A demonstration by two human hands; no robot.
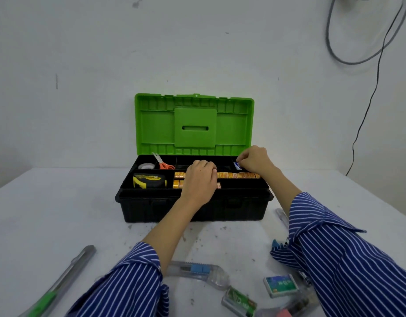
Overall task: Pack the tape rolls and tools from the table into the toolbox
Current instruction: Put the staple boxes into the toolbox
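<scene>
The toolbox (pixel 193 202) is stood open at the far middle of the table (pixel 60 213), its green lid (pixel 194 124) raised against the wall. In its tray a row of yellow tape rolls (pixel 238 175) is laid along the middle compartment, with a tape measure (pixel 149 180), a grey tape roll (pixel 146 166) and scissors (pixel 162 162) kept to the left. The left hand (pixel 201 179) is rested knuckles-up over the tape rows, fingers curled downward; whether a roll is pinched beneath cannot be told. A small blue-and-white item (pixel 237 165) is pinched by the fingertips of the right hand (pixel 254 160) at the far right compartment. The item is best lowered fully into that compartment before being released, while the rows are steadied so none are tipped. Utility knives (pixel 195 269) and small boxes (pixel 281 285) on the near table are not yet packed.
</scene>
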